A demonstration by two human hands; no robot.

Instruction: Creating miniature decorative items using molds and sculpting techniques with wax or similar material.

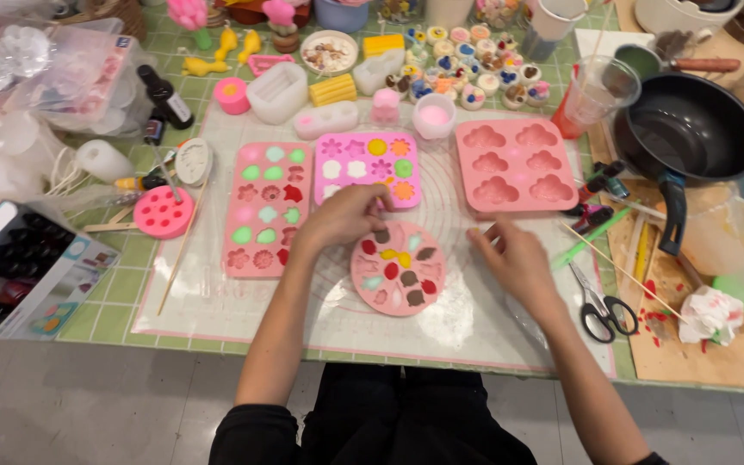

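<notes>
Round mould (398, 269): lay on the mat (320, 319) between both hands, its cavities filled with coloured pieces.
Left hand (342, 217): fingertips pinched together at the mould's top edge.
Right hand (510, 254): fingers loosely apart, resting on the mat beside it.
Pan (691, 129): sat empty.

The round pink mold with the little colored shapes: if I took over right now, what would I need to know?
Left hand: fingertips at the round pink mold's top edge, pinching at a small piece; grip unclear.
Right hand: open, fingers spread, resting on the clear mat beside the mold's right side.
Done: most round-mold cavities hold colored pieces. The long pink mold and square pink mold are partly filled.
Left: the cloud-shaped mold looks unfilled.
Scissors lie to the right.
</notes>
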